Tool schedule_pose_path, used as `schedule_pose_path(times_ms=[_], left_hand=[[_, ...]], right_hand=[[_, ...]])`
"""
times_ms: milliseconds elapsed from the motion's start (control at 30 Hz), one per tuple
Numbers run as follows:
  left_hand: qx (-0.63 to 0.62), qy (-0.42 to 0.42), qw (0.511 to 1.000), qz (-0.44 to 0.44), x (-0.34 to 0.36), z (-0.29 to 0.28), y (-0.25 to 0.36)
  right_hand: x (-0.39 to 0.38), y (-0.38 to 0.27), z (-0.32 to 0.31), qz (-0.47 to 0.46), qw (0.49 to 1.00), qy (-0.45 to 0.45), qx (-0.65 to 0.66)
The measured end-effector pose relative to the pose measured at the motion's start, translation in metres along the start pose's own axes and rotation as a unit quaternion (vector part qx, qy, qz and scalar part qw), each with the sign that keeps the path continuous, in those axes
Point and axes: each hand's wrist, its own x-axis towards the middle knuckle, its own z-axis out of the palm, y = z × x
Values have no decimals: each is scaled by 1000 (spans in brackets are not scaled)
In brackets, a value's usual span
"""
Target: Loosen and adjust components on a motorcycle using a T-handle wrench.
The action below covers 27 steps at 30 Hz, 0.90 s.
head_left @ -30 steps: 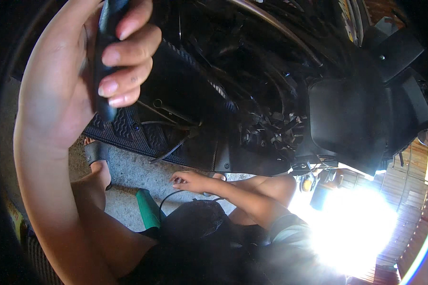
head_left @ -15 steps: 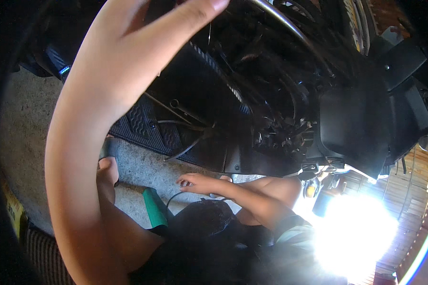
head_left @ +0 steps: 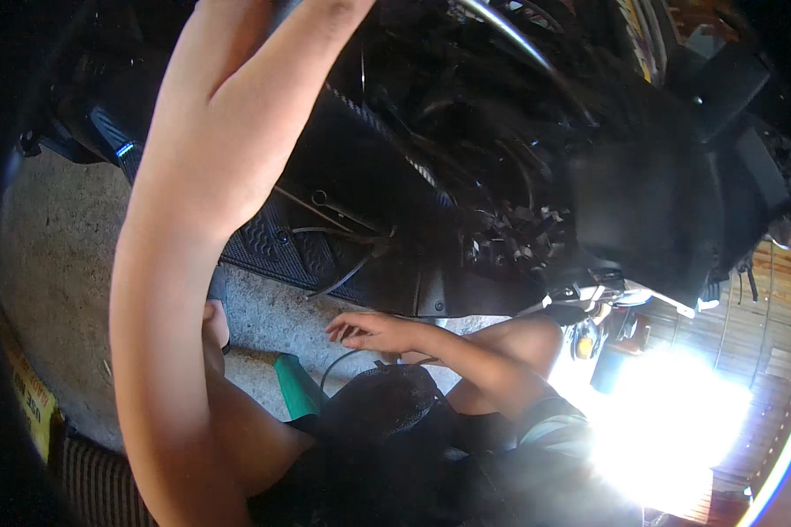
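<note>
Two hands working apart: L hand (head_left: 228, 132) is now reaching higher, fingers leaving view, so can't tell grip; R hand (head_left: 362, 332) is hanging loose, empty, nr footboard's (head_left: 268, 244) near edge.

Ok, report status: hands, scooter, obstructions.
Left hand up, fingertips out of frame. Right hand low, loosely curled. Scooter ahead, cables showing. Left forearm hides part of it.

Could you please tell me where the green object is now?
In the head view, the green object is low, left of centre, below-left of the right hand.
</note>
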Motion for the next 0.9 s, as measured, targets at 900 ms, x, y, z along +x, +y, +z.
schedule_pose_path(times_ms=[900], left_hand=[[-186, -115, 976, -9, -38, -34, -1]], right_hand=[[26, -343, -53, -222, 585, 401, -669]])
